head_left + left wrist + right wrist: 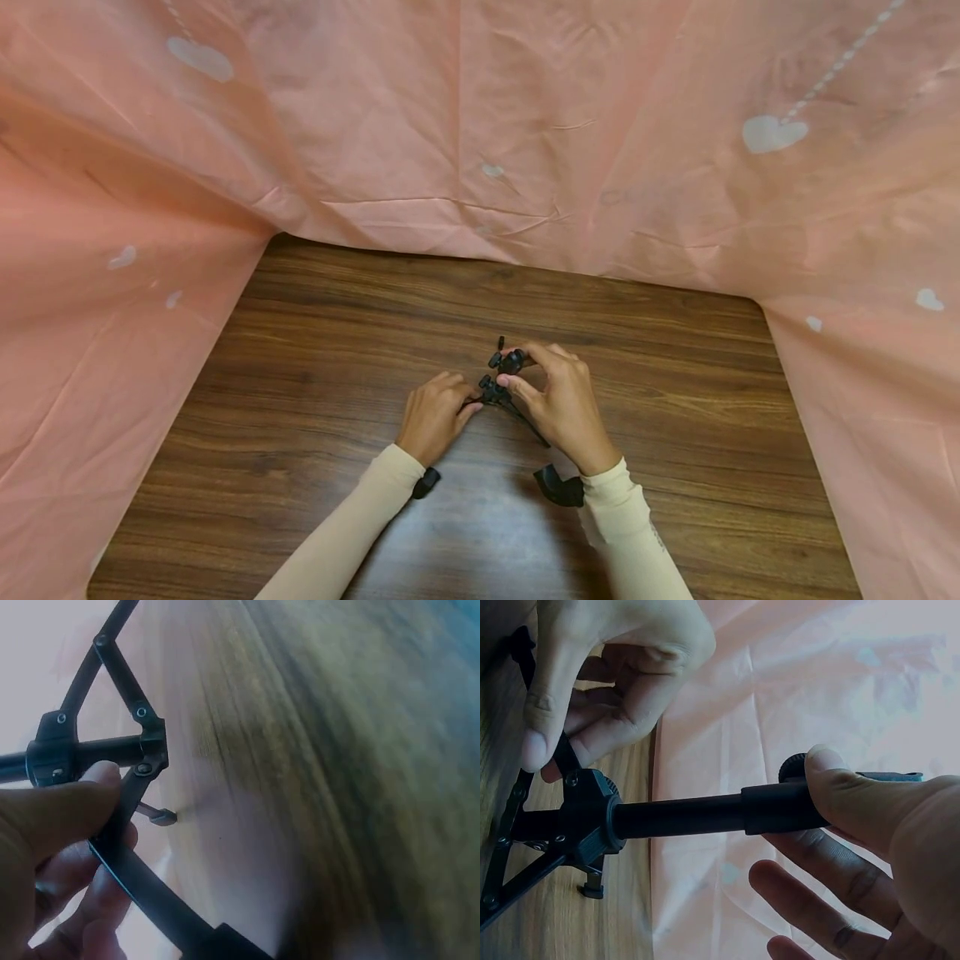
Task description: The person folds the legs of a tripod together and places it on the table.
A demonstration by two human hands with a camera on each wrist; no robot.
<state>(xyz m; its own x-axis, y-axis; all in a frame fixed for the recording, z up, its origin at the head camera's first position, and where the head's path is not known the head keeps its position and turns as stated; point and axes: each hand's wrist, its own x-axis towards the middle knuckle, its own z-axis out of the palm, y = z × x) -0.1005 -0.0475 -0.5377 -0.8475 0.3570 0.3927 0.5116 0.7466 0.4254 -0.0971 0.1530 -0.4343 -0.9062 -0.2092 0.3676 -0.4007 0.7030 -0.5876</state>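
A black tripod [589, 814] is occupying the gap between the 2 hands, above the middle of the wood-grained counter [337, 292]. The left hand [437, 418] is pinching 1 leg [154, 889] between thumb and fingers, just beside the hub, with the remaining fingers curling behind it. The right hand [568, 408] is gripping the collar [776, 810] at the upper end of the tube [679, 817]; its thumb is pressing beside a ribbed knob [792, 766], the index finger is lying beneath, and the other fingers are extending clear of the tube. The hands are working near each other without touching. In the head view, another leg is running toward the right wrist. In the left wrist view, thin braces [121, 675] are meeting at riveted joints. Whether the feet are touching the counter cannot be told. Cream sleeves [341, 529] are covering both forearms, and a black fitting [558, 486] is projecting inward at each wrist. Pink cloth [390, 125] with white hearts [775, 134] is hanging along the far edge and both sides.
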